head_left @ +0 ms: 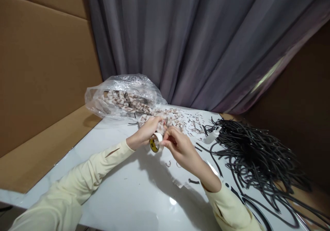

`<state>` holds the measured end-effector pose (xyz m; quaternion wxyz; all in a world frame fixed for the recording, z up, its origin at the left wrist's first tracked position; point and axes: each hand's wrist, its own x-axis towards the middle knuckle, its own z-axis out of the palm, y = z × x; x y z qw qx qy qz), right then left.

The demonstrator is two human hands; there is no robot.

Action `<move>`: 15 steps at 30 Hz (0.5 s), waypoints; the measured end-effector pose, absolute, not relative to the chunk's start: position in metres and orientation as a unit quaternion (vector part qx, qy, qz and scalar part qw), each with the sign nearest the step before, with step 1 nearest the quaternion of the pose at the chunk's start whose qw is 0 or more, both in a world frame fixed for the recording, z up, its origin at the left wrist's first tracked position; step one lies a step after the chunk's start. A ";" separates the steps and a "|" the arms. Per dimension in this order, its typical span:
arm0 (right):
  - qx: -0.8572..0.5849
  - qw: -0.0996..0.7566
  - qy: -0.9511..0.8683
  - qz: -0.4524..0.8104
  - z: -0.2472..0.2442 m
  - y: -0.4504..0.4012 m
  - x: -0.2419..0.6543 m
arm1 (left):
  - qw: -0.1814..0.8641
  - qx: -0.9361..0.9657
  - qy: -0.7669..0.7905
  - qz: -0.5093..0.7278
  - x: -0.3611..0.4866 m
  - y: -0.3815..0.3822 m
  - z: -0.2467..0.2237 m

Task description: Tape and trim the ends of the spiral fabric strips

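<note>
My left hand (147,130) is closed at the near edge of a pile of fluffy brown-and-white pieces (175,118); what lies inside its fingers is hidden. Right below it is a small roll of white tape with a yellow inner core (154,145). The thumb and fingertips of my right hand (178,144) pinch the roll's white edge on its right side. Both hands are close together just above the table. More fluffy striped lengths lie in a clear plastic bag (116,83) behind my left hand.
A large tangle of black cords or tubes (257,151) covers the table's right side, beside a small white squeeze bottle (211,135). Short black pieces and thin brown scraps (194,122) litter the white tabletop (116,189). Cardboard (46,69) stands left; a grey curtain (154,34) hangs behind.
</note>
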<state>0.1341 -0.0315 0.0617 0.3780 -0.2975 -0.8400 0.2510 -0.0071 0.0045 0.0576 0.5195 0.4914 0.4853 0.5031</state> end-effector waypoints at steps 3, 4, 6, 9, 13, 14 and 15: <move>-0.265 0.357 -0.857 0.260 0.063 -0.034 0.136 | 0.542 0.479 0.478 0.498 -0.008 0.007 0.057; -0.260 0.352 -0.861 0.261 0.064 -0.036 0.137 | 0.557 0.466 0.474 0.497 -0.008 0.007 0.057; -0.254 0.353 -0.865 0.250 0.065 -0.037 0.138 | 0.590 0.438 0.468 0.491 -0.009 0.008 0.058; -0.250 0.383 -0.863 0.214 0.062 -0.036 0.137 | 0.627 0.403 0.461 0.481 -0.009 0.009 0.056; -0.251 0.429 -0.849 0.179 0.055 -0.032 0.135 | 0.664 0.375 0.452 0.464 -0.007 0.013 0.046; -0.256 0.433 -0.846 0.176 0.055 -0.032 0.135 | 0.672 0.372 0.452 0.455 -0.006 0.014 0.043; -0.265 0.433 -0.843 0.177 0.055 -0.032 0.135 | 0.675 0.373 0.452 0.448 -0.006 0.015 0.039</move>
